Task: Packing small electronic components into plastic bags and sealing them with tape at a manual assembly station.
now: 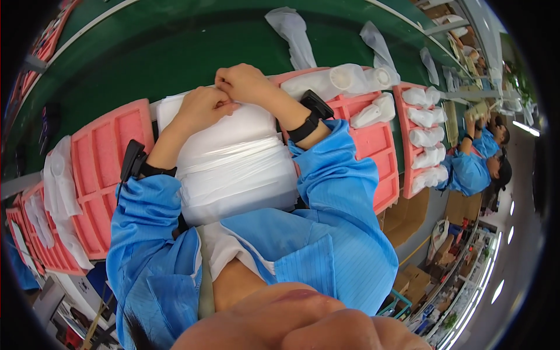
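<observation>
A thick stack of thin white plastic bags or sheets (233, 157) lies in front of my body, its nearer part creased and layered. At its far edge, my left hand (205, 108) is closed with curled fingers, resting on the top sheets. Right beside it, my right hand (245, 84) is bent over the same edge, its fingers drawn together. The fingertips of both hands meet close to each other. What they pinch, if anything, is hidden by the fingers.
Pink compartment trays stand left (111, 169) and right (373, 151) of the stack. White-wrapped items lie on them, with a wrapped piece (376, 111) near my right arm. Beyond runs a green work surface (175, 52) with loose bags (291, 35). Co-workers in blue (472, 169) sit far right.
</observation>
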The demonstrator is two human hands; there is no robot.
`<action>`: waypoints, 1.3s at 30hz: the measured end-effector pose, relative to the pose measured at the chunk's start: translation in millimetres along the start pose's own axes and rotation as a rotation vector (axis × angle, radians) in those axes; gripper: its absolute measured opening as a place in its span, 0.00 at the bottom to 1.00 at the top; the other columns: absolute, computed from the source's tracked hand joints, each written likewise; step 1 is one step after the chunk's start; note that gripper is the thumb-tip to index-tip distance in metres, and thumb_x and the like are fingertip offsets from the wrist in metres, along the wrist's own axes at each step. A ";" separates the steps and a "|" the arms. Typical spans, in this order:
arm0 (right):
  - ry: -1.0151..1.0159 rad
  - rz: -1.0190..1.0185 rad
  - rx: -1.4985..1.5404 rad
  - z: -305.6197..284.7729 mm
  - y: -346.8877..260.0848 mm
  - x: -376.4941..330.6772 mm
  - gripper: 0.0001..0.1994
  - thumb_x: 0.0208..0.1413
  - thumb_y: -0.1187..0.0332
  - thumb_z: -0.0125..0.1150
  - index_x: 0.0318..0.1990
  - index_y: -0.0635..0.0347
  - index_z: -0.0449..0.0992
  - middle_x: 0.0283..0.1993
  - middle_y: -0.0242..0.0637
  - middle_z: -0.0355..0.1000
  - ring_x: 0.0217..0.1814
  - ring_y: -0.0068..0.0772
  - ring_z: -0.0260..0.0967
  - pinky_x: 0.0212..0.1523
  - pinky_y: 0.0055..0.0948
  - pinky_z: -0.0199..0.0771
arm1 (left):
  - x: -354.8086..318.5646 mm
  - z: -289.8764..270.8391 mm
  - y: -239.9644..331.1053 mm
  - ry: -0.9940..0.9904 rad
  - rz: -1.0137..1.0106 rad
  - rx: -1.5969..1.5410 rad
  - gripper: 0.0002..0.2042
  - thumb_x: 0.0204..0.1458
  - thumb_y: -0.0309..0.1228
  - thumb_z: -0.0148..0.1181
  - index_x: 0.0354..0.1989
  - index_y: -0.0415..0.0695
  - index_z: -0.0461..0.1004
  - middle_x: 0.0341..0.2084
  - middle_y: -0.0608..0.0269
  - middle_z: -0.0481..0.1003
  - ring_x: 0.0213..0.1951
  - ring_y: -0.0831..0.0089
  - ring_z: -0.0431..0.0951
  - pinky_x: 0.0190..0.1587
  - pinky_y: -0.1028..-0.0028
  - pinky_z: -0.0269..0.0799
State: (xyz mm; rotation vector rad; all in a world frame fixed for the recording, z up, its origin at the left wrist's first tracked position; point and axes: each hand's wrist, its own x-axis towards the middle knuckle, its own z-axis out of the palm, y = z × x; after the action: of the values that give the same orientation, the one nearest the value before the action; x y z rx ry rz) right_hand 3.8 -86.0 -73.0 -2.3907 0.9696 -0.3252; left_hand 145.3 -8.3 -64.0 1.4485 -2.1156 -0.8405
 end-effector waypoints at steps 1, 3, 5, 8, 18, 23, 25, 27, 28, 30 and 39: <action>0.006 0.010 -0.004 0.2 0.7 -0.1 0.07 0.49 0.65 0.52 0.30 0.55 0.75 0.29 0.40 0.74 0.34 0.45 0.72 0.35 0.42 0.72 | -0.9 -2.1 2.0 -0.002 -0.021 0.006 0.08 0.45 0.35 0.63 0.20 0.45 0.78 0.16 0.62 0.75 0.20 0.66 0.73 0.25 0.70 0.65; -0.020 0.027 -0.011 -0.4 2.1 2.1 0.08 0.49 0.65 0.52 0.30 0.55 0.76 0.29 0.41 0.74 0.34 0.46 0.72 0.35 0.42 0.72 | 0.1 -5.6 5.6 -0.004 -0.067 0.022 0.08 0.45 0.35 0.62 0.21 0.45 0.78 0.16 0.62 0.75 0.20 0.66 0.73 0.25 0.70 0.65; -0.039 0.020 -0.011 -0.7 1.7 3.6 0.08 0.49 0.64 0.52 0.30 0.55 0.76 0.29 0.41 0.74 0.34 0.46 0.72 0.35 0.42 0.71 | 2.6 -3.7 3.5 0.006 -0.039 0.021 0.08 0.45 0.35 0.62 0.21 0.45 0.78 0.16 0.62 0.75 0.20 0.66 0.74 0.25 0.70 0.65; -0.021 -0.027 0.032 -0.1 -3.0 6.8 0.08 0.49 0.65 0.52 0.30 0.54 0.76 0.29 0.43 0.74 0.34 0.48 0.72 0.35 0.43 0.71 | -5.4 -0.5 -9.0 0.071 -0.044 0.041 0.08 0.46 0.35 0.62 0.22 0.46 0.78 0.16 0.62 0.75 0.21 0.65 0.74 0.25 0.69 0.65; -0.010 -0.062 0.044 1.2 1.6 -3.5 0.04 0.48 0.69 0.56 0.32 0.57 0.74 0.26 0.46 0.72 0.30 0.50 0.71 0.30 0.40 0.70 | -6.2 5.1 -3.0 -0.016 -0.061 0.001 0.10 0.44 0.41 0.62 0.19 0.49 0.75 0.20 0.62 0.76 0.28 0.61 0.77 0.30 0.64 0.70; -0.050 -0.126 0.067 -4.2 1.7 -0.1 0.04 0.49 0.70 0.56 0.32 0.59 0.73 0.25 0.45 0.73 0.27 0.48 0.71 0.29 0.37 0.69 | -16.9 -44.9 18.1 0.372 0.109 -0.047 0.09 0.45 0.37 0.64 0.25 0.45 0.76 0.22 0.60 0.75 0.24 0.60 0.75 0.28 0.65 0.69; -0.017 -0.097 0.077 -0.7 4.8 0.4 0.04 0.50 0.71 0.56 0.32 0.59 0.73 0.25 0.44 0.73 0.26 0.46 0.71 0.28 0.36 0.69 | -30.1 -94.8 22.4 0.649 0.150 -0.049 0.08 0.46 0.36 0.63 0.27 0.46 0.77 0.26 0.60 0.76 0.25 0.61 0.75 0.29 0.66 0.70; -0.020 -0.097 0.072 -1.4 3.0 1.6 0.04 0.50 0.71 0.56 0.32 0.59 0.73 0.24 0.43 0.73 0.26 0.45 0.71 0.28 0.35 0.69 | -46.2 -139.1 14.0 0.820 -0.079 -0.038 0.11 0.46 0.40 0.61 0.31 0.46 0.77 0.28 0.59 0.77 0.29 0.63 0.77 0.32 0.67 0.72; -0.017 -0.083 0.064 -2.7 2.7 1.0 0.03 0.50 0.71 0.55 0.32 0.60 0.73 0.24 0.43 0.73 0.25 0.44 0.71 0.28 0.35 0.69 | -48.2 -159.9 -5.0 0.880 -0.213 0.115 0.13 0.46 0.42 0.60 0.33 0.45 0.77 0.28 0.59 0.77 0.32 0.63 0.78 0.35 0.67 0.73; -0.022 -0.080 0.057 -2.9 0.8 -0.9 0.03 0.51 0.71 0.55 0.32 0.60 0.73 0.24 0.43 0.73 0.25 0.44 0.71 0.28 0.35 0.69 | -59.0 -204.7 -59.0 0.952 -0.567 0.384 0.21 0.41 0.46 0.62 0.43 0.48 0.74 0.38 0.56 0.76 0.42 0.57 0.76 0.43 0.65 0.73; -0.013 -0.095 0.056 2.0 0.8 1.2 0.04 0.51 0.72 0.56 0.32 0.61 0.73 0.21 0.40 0.70 0.21 0.34 0.67 0.25 0.29 0.66 | -185.8 -249.2 -269.3 0.993 -1.300 0.314 0.35 0.36 0.45 0.70 0.52 0.41 0.65 0.50 0.42 0.67 0.49 0.50 0.72 0.46 0.60 0.73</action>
State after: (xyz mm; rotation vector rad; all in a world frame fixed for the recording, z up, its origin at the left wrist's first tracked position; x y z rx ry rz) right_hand 5.1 -86.5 -75.0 -2.3900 0.8313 -0.3661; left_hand 554.0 35.0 -75.5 2.6280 -0.4321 0.0175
